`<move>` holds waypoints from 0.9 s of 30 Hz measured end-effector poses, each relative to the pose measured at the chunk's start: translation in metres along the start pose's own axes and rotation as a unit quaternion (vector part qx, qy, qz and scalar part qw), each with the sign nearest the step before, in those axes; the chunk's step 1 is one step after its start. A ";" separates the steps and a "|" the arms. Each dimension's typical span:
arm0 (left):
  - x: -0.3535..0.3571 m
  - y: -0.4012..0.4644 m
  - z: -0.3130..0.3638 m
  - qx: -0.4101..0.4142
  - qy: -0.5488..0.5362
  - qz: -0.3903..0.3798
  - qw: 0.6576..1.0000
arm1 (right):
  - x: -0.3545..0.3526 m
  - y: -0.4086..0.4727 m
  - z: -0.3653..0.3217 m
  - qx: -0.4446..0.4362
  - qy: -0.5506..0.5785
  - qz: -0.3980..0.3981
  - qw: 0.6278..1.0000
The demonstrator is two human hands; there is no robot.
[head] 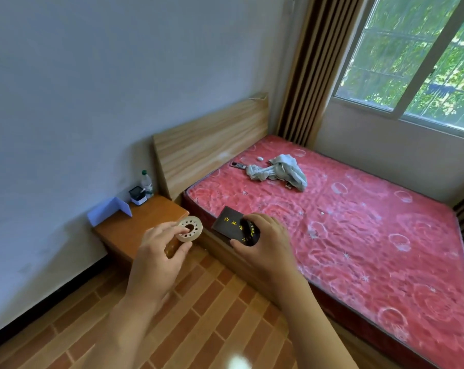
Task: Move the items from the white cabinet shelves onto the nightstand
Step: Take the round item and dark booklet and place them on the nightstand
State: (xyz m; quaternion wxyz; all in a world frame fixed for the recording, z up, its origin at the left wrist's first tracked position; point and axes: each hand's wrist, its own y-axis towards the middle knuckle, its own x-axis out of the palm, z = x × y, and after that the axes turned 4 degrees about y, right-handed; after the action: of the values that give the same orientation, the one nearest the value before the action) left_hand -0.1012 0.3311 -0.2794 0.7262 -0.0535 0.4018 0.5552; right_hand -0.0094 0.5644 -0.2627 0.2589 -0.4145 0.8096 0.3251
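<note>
We note the left hand (156, 251) gripping a pale perforated disc (190, 228) over the front corner of the nightstand (135, 227). The right hand (265, 243) is closed around a dark booklet (232, 225) with gold lettering, just right of the nightstand. At the nightstand's back stand a bottle (146, 182), a small box (137, 196) and a blue folded card (109, 210).
</note>
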 end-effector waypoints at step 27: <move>-0.100 0.144 -0.214 -0.089 0.059 0.056 0.993 | 0.217 0.174 -0.121 -0.062 0.018 -0.101 0.993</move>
State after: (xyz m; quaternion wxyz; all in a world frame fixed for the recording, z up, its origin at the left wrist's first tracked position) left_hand -0.3417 0.1968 -0.3057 0.6612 -0.1277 0.3952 0.6248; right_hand -0.2867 0.4434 -0.2787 0.2499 -0.5154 0.7460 0.3396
